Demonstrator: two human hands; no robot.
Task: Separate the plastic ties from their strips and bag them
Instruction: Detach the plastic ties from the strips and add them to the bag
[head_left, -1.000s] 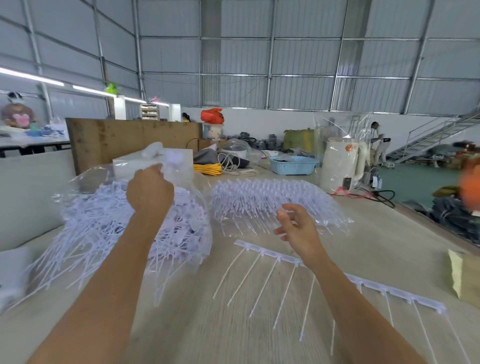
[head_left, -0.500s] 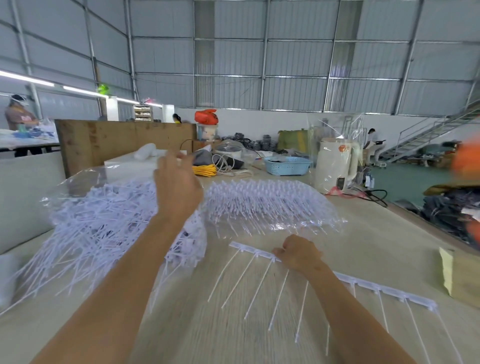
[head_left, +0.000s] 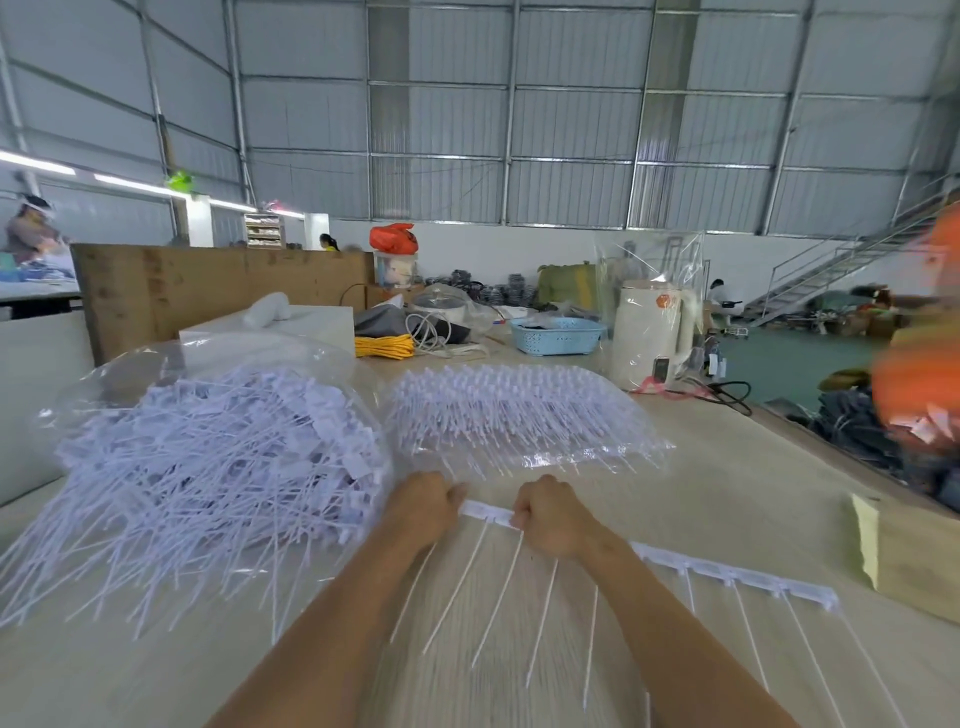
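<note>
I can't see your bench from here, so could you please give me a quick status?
Left hand and right hand both grip the strip. Ties still attached. Bag of loose ties left of it. Nothing in the way.

No text reads clearly (the kettle's (head_left: 652, 332) orange sticker seems blurred).

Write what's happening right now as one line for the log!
left hand: grips strip end | right hand: grips strip | ties: attached | bag: left, holds loose ties
</note>
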